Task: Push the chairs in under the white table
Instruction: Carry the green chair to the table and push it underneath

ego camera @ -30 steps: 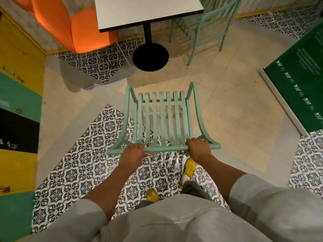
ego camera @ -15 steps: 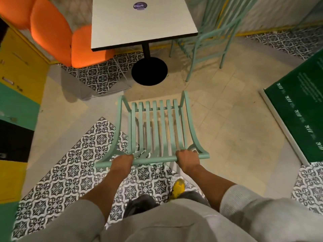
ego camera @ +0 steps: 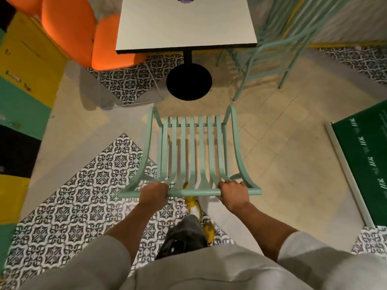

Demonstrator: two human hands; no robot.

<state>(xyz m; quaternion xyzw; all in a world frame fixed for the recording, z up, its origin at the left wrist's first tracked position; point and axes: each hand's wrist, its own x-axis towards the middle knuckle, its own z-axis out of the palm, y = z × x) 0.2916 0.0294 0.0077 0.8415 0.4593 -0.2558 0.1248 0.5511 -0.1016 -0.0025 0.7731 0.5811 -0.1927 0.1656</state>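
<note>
A mint-green slatted chair (ego camera: 193,151) stands in front of me, its front edge close to the black round base (ego camera: 189,81) of the white table (ego camera: 184,24). My left hand (ego camera: 154,194) grips the left part of the chair's top rail. My right hand (ego camera: 233,192) grips the right part of the same rail. A second mint-green chair (ego camera: 270,45) stands at the table's right side, partly out from under it.
Orange cushioned seats (ego camera: 83,32) sit left of the table. Yellow, green and black cabinets (ego camera: 23,84) line the left wall. A green board (ego camera: 364,155) lies on the floor to the right. My yellow shoe (ego camera: 193,203) is just behind the chair.
The chair and I have moved forward toward the table. The table and its base now appear larger and closer to the chair's front. Both hands keep their hold on the rail.
</note>
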